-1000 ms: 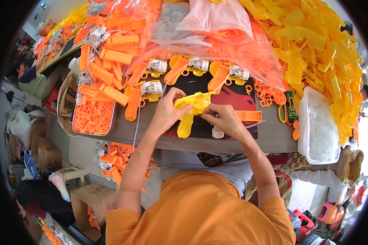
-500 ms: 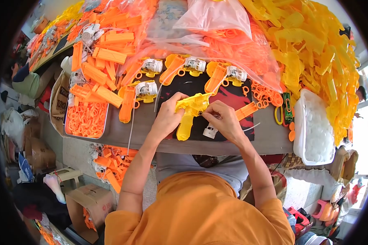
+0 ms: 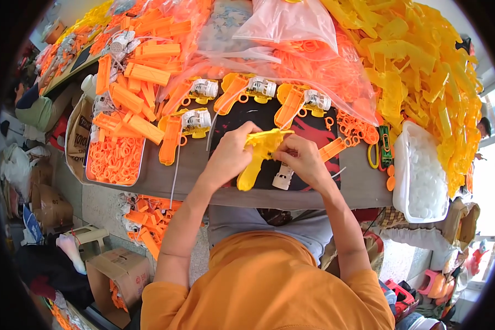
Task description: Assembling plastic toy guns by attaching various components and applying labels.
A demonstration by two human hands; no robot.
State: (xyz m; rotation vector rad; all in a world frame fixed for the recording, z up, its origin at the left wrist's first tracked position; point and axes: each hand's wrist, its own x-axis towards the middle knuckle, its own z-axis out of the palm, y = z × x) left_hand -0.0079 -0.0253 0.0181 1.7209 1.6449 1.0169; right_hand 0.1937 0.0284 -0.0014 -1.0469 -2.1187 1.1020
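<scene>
My left hand (image 3: 231, 155) is closed around a yellow plastic toy gun shell (image 3: 251, 171), held above the black and red mat (image 3: 241, 118). The shell's grip points down toward me. At the shell's right end, the fingers of my right hand (image 3: 301, 157) are pinched together against it. Whatever small thing they may hold is hidden. Just below that hand lies a white cylindrical part (image 3: 283, 177). To its right is an orange handle piece (image 3: 332, 148) with a thin pale tube. Beyond my hands sit several partly fitted yellow and orange toy guns (image 3: 291, 107) with white cylinders.
Orange handles (image 3: 140, 74) are heaped at left, above a tray of small orange rings (image 3: 114, 162). Bags of orange parts (image 3: 319, 69) and a tall pile of yellow shells (image 3: 412, 60) line the back. Scissors (image 3: 374, 156) and a white tub (image 3: 423, 192) lie right.
The yellow shell has turned slightly in my left hand. My right fingers have shifted a little up and right along its right end. The white cylinder now shows more.
</scene>
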